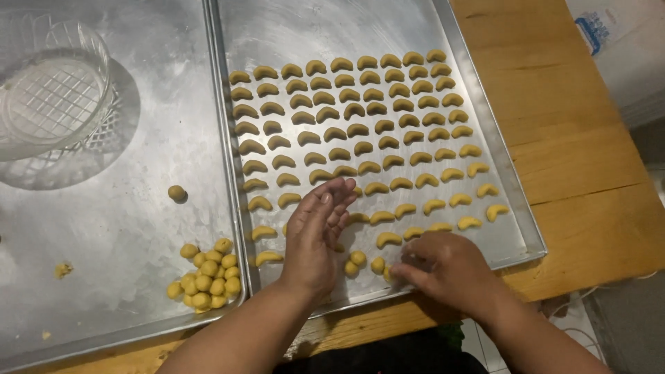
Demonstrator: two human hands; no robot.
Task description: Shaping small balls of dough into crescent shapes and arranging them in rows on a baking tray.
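Both hands work at the near edge of the metal tray (485, 131): the left hand (315, 232) hovers open and empty over the rows of crescent-shaped dough pieces (360, 128), while the right hand (443, 266) rests fingers-down, pinching a small dough ball (377, 264), so shaping looks underway.

Dull brushed metal trays (478, 131) (smudged), matt dough crescents (360, 129), wooden table (575, 138).

wooden table (568, 131), pale tiled floor (623, 325)
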